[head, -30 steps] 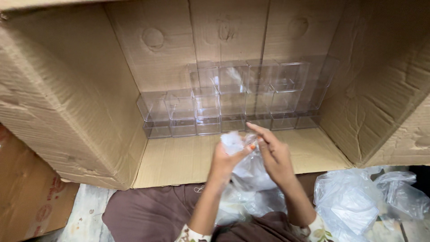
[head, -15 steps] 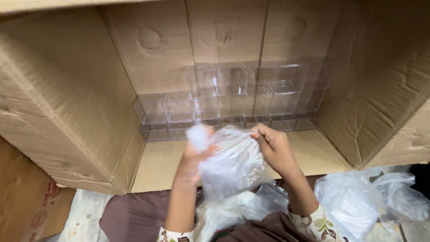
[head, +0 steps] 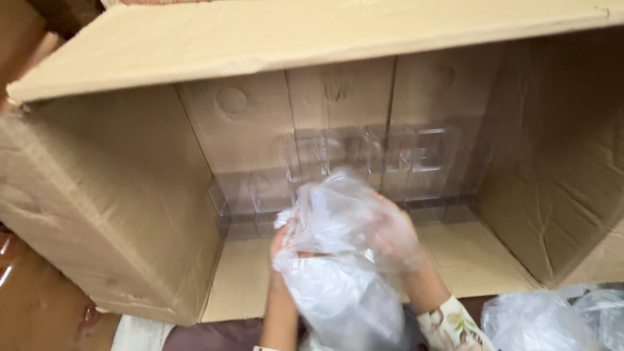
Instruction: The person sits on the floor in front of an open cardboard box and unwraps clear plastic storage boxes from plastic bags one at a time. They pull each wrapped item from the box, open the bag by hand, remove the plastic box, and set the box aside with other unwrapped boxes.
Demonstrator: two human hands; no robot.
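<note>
A thin clear plastic bag (head: 335, 260) hangs in front of me at the mouth of a large cardboard box (head: 149, 214) lying on its side. My left hand (head: 281, 250) grips the bag's left edge from below. My right hand (head: 393, 237) is inside or behind the film, its fingers showing through the plastic. Whether anything is in the bag I cannot tell. Behind the bag, several clear plastic boxes (head: 390, 162) are stacked against the box's back wall.
More crumpled clear bags (head: 552, 318) lie at the lower right outside the box. The box's top flap (head: 312, 39) juts out overhead. Brown cardboard (head: 32, 305) lies at the lower left, and a dark cloth (head: 208, 335) is under my arms.
The view has tilted up, showing the top flap. Both hands have lifted the bag higher toward the box; the right hand has gone from pinching the edge to sitting under the film.
</note>
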